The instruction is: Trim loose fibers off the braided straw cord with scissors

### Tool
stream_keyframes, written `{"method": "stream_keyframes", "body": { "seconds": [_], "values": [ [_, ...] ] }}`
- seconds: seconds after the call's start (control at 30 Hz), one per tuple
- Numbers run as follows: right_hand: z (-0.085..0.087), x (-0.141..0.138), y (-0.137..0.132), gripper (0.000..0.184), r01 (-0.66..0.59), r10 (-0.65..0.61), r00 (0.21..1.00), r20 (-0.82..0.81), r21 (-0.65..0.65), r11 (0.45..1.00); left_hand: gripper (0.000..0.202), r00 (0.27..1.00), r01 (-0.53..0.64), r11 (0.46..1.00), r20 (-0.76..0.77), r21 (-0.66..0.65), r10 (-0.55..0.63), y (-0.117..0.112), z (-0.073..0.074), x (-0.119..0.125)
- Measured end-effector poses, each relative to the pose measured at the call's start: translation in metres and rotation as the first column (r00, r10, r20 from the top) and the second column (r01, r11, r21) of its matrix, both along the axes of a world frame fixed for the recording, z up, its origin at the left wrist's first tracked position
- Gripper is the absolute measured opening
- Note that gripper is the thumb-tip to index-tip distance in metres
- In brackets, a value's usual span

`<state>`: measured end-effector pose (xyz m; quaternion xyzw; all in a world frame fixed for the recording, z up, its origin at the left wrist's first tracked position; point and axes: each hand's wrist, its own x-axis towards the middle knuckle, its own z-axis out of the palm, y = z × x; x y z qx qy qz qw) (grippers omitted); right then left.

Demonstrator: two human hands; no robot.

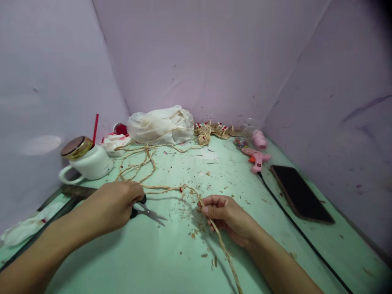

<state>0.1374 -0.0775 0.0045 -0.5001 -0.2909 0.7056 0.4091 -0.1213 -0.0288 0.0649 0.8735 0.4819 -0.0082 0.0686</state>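
My left hand (114,204) is closed around the black handles of a small pair of scissors (150,213), whose blades point right and stand slightly apart. A twisted straw-coloured cord (225,249) runs between thumb and fingers of my right hand (228,216), pinched there, with one end trailing off the bottom edge. From that pinch it continues left past a small red bit (181,189) to my left hand. Beyond, loose loops of the cord (137,161) lie on the table. Whether my left fingers also grip the cord is hidden.
A white mug (92,165) with a jar lying on it stands left, near a white plastic bag (162,122). A pink glue gun (257,158) with black cable and a phone (301,194) lie right. Straw scraps litter the green table (147,261); walls surround it.
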Motion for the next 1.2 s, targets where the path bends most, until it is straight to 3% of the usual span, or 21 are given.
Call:
{"method": "stream_keyframes", "body": {
  "seconds": [0.07,0.23,0.37,0.5,0.6,0.73,0.8,0.87,1.0,1.07,1.2],
  "values": [
    [0.0,0.0,0.0,0.021,-0.002,0.002,1.0,0.004,0.001,1.0,0.029,0.993,0.002,1.0,-0.12,-0.006,-0.003,-0.004,-0.013,-0.014],
    [0.0,0.0,0.001,0.019,-0.026,0.026,1.0,0.017,0.019,0.999,0.04,0.984,0.128,0.99,-0.131,0.061,-0.12,-0.004,-0.034,-0.018],
    [-0.002,0.0,0.001,0.02,-0.016,0.016,1.0,0.0,0.031,0.999,0.031,0.974,0.203,0.975,-0.126,0.096,-0.19,-0.003,-0.028,-0.013],
    [-0.002,0.002,0.001,0.02,-0.013,0.013,1.0,0.003,0.04,0.999,0.022,0.952,0.299,0.952,0.087,-0.062,-0.293,-0.009,-0.013,-0.009],
    [-0.002,0.002,0.001,0.019,-0.003,0.003,1.0,0.011,0.048,0.999,0.012,0.893,0.291,0.946,0.396,-0.141,-0.215,-0.01,-0.006,-0.006],
    [-0.001,0.0,0.002,0.019,0.008,-0.007,1.0,-0.012,0.06,0.998,0.024,0.693,0.25,0.916,0.719,-0.315,0.058,-0.002,-0.006,0.01],
    [-0.001,-0.001,0.002,0.022,0.061,-0.061,0.998,-0.01,0.069,0.996,0.027,0.64,0.287,0.872,0.756,-0.397,0.134,0.001,-0.009,0.023],
    [-0.001,-0.001,0.003,0.023,0.144,-0.146,0.989,0.009,0.103,0.984,0.025,0.625,0.316,0.863,0.771,-0.394,0.124,0.001,-0.013,0.037],
    [-0.001,0.002,0.006,0.019,0.29,-0.304,0.949,0.081,0.15,0.945,0.017,0.596,0.189,0.936,0.792,-0.295,0.129,-0.004,-0.024,0.049],
    [-0.001,0.003,0.007,0.016,0.316,-0.336,0.934,0.123,0.161,0.935,0.017,0.585,0.135,0.947,0.795,-0.29,0.16,-0.008,-0.029,0.048],
    [-0.001,0.003,0.007,0.014,0.312,-0.34,0.929,0.145,0.185,0.932,0.018,0.586,0.173,0.882,0.766,-0.438,0.265,-0.013,-0.039,0.045]
  ]
}}
